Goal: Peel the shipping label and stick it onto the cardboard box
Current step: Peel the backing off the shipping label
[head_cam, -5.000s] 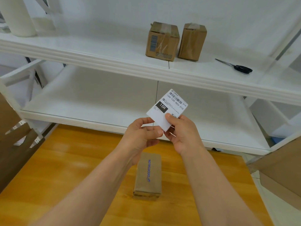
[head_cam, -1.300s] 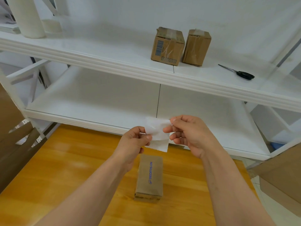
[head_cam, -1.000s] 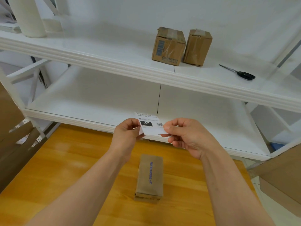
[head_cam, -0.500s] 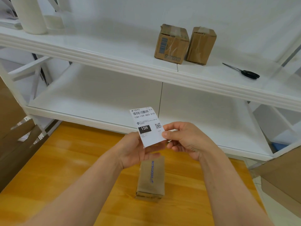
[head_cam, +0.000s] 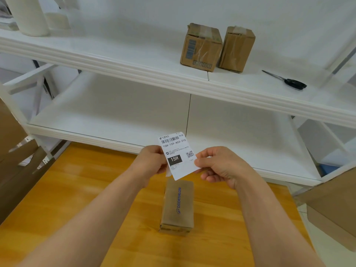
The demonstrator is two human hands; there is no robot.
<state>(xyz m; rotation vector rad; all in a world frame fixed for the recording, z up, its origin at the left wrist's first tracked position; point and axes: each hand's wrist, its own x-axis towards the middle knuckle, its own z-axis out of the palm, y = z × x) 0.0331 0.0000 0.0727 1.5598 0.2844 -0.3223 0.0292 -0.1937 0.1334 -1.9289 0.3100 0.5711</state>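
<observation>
The label point(head_cam: 176, 151) had swung upright to face the camera since half a second earlier, and the left hand point(head_cam: 152, 160) had slid from under it to its left edge. There it pinched; the right hand point(head_cam: 217, 166) pinched the right edge between thumb and forefinger, mid-frame, in the air. What looked like backing point(head_cam: 168, 172) peeked out at the lower left. The cardboard box point(head_cam: 178, 205) lay untouched on the table point(head_cam: 77, 199), lower centre. Best to split that corner, peel slowly, then lay one edge down first.
</observation>
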